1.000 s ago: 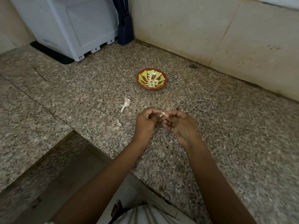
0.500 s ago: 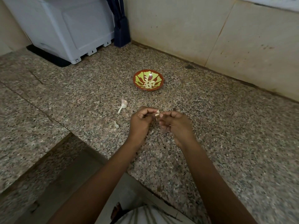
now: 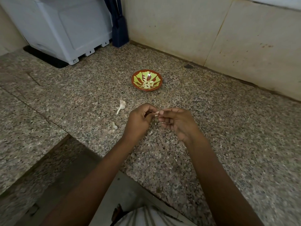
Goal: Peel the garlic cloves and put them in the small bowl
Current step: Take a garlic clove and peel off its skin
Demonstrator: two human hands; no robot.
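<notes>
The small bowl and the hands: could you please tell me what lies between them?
Only bare counter, seen in the head view; the bowl sits beyond the left hand and right hand.

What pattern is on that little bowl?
The small bowl has light-green patches on red-brown, seen in the head view.

Small bowl (image 3: 136, 84) red-brown, green pattern; counter (image 3: 211, 128) speckled granite; appliance (image 3: 65, 26) white

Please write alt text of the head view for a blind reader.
The left hand and right hand pinch a garlic clove between them over a granite counter. Behind stands a small bowl with peeled cloves; a garlic stem lies nearby.
</notes>
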